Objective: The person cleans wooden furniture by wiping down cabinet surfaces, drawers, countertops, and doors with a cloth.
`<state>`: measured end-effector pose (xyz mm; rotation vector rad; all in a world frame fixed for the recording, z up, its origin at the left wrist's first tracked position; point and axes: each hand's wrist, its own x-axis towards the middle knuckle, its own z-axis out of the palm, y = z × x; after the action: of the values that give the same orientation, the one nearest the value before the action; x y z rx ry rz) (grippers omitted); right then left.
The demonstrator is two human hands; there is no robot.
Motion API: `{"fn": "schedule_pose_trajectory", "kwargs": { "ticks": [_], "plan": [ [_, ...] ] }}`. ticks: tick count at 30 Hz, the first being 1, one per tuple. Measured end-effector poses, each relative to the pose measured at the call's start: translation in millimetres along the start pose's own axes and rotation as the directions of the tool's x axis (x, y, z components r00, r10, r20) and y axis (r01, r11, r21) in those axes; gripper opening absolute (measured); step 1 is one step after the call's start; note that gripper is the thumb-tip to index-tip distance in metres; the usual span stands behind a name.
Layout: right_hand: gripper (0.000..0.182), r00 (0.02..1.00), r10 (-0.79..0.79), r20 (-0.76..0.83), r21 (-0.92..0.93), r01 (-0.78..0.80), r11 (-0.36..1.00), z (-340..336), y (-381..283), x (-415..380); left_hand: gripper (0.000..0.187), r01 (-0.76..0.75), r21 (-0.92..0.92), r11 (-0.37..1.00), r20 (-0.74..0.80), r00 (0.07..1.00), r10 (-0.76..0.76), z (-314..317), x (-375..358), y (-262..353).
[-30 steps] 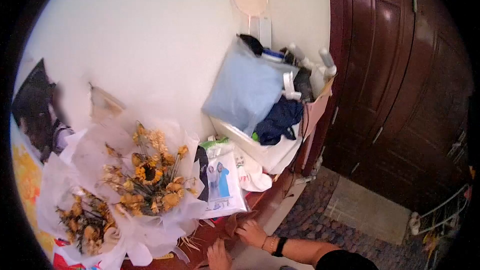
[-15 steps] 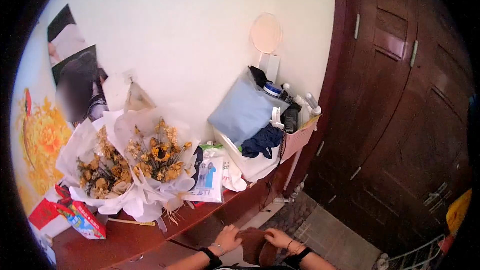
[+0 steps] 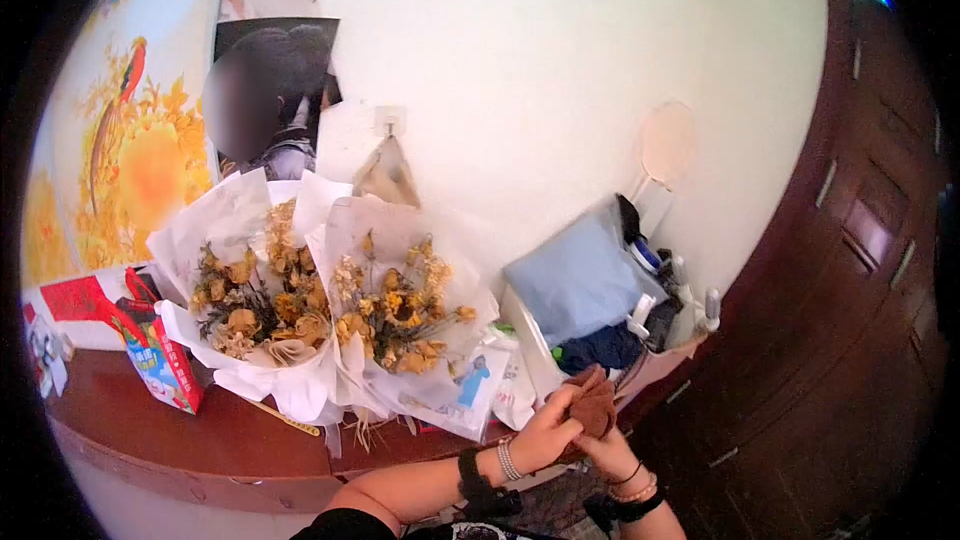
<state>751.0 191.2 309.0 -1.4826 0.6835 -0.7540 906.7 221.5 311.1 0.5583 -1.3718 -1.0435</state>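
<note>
A brown cloth (image 3: pixel 594 403) is bunched between my two hands, in front of the cabinet's right end. My left hand (image 3: pixel 545 434) is closed on its left side, the fingers curled into the folds. From below, my right hand (image 3: pixel 606 455) grips the same cloth; its fingers are partly hidden by the fabric. Close behind the cloth stands a white bin (image 3: pixel 527 316) holding a folded light blue item (image 3: pixel 580 275) and a crumpled dark navy cloth (image 3: pixel 603 347).
Dried flower bouquets (image 3: pixel 395 315) in white paper cover the middle of the red-brown cabinet top (image 3: pixel 235 440). A red gift bag (image 3: pixel 165 365) stands left. A flat packet (image 3: pixel 470 390) lies beside the bouquets. A round mirror (image 3: pixel 667 143) and a dark door (image 3: pixel 850 340) are on the right.
My view has turned left. My hands have lifted the brown cloth up toward the white bin, and the cloth, which hung spread between them, is now gathered into a bunch.
</note>
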Motion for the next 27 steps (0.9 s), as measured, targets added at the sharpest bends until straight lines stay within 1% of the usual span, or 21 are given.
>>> {"fn": "schedule_pose_trajectory", "kwargs": {
  "ticks": [1,2,3,4,5,8,9,11,12,13,15,17,19,20,21,22,23,24,25,27],
  "plan": [
    [0.058,1.0,-0.024,-0.011,0.065,0.024,0.998,1,-13,18,0.043,-0.007,0.001,1.0,-0.02,1.0,0.007,-9,6,13],
    [0.052,0.995,-0.099,-0.019,-0.018,0.099,0.995,-3,-20,38,0.043,-0.013,0.006,1.0,-0.069,0.998,0.014,-19,9,29],
    [0.05,0.996,-0.089,-0.022,-0.104,0.086,0.991,-9,-28,58,0.043,-0.019,0.014,1.0,-0.115,0.993,0.021,-29,11,39],
    [0.049,0.984,-0.179,-0.011,-0.114,0.177,0.978,-13,-37,77,0.044,-0.063,0.04,0.997,-0.191,0.979,0.07,-37,11,41],
    [0.047,0.962,-0.273,-0.011,-0.121,0.27,0.955,-16,-51,95,0.044,-0.065,0.049,0.997,-0.184,0.98,0.073,-46,13,47],
    [0.045,0.934,-0.333,-0.131,-0.02,0.334,0.942,-15,-104,141,0.045,-0.174,0.197,0.965,-0.227,0.949,0.218,-65,10,55],
    [0.044,0.925,-0.346,-0.161,0.003,0.351,0.937,-21,-117,158,0.045,-0.159,0.189,0.969,-0.218,0.955,0.199,-69,8,58],
    [0.042,0.911,-0.368,-0.185,-0.008,0.373,0.928,-40,-139,201,0.044,-0.114,0.278,0.954,-0.162,0.973,0.163,-75,3,70],
    [0.043,0.857,-0.456,-0.238,-0.151,0.432,0.889,-56,-143,230,0.043,-0.122,0.357,0.926,-0.149,0.971,0.186,-81,1,73],
    [0.044,0.794,-0.548,-0.263,-0.29,0.477,0.83,-69,-149,261,0.043,-0.114,0.374,0.921,-0.164,0.969,0.186,-91,0,75],
    [0.054,0.741,-0.656,-0.144,-0.478,0.528,0.702,-71,-181,308,0.04,-0.079,0.648,0.757,-0.149,0.962,0.228,-104,-8,82],
    [0.064,0.61,-0.735,-0.296,-0.663,0.423,0.618,-60,-197,351,0.038,-0.004,0.687,0.726,-0.249,0.938,0.241,-101,-17,92],
    [0.07,0.471,-0.851,-0.232,-0.75,0.471,0.465,-45,-214,396,0.035,0.048,0.659,0.751,-0.39,0.876,0.286,-103,-31,95],
    [0.068,0.456,-0.86,-0.229,-0.783,0.438,0.441,-33,-225,413,0.034,0.104,0.637,0.764,-0.476,0.833,0.283,-98,-38,101],
    [0.067,0.44,-0.867,-0.235,-0.817,0.395,0.421,-20,-233,423,0.034,0.126,0.656,0.744,-0.493,0.818,0.296,-93,-43,103],
    [0.062,0.425,-0.869,-0.252,-0.784,0.437,0.441,-8,-237,437,0.032,0.141,0.609,0.781,-0.581,0.75,0.317,-89,-47,105],
    [0.062,0.435,-0.864,-0.254,-0.768,0.453,0.453,4,-237,454,0.03,0.144,0.555,0.819,-0.659,0.676,0.328,-84,-49,105],
    [0.06,0.399,-0.887,-0.232,-0.81,0.426,0.403,16,-232,473,0.027,0.146,0.562,0.814,-0.676,0.648,0.35,-78,-49,103],
    [0.058,0.361,-0.909,-0.209,-0.852,0.389,0.351,28,-227,484,0.027,0.156,0.565,0.81,-0.68,0.645,0.349,-76,-52,100],
    [0.055,0.354,-0.907,-0.226,-0.832,0.414,0.369,58,-210,497,0.025,0.248,0.693,0.677,-0.6,0.72,0.349,-74,-57,96]
  ]
}}
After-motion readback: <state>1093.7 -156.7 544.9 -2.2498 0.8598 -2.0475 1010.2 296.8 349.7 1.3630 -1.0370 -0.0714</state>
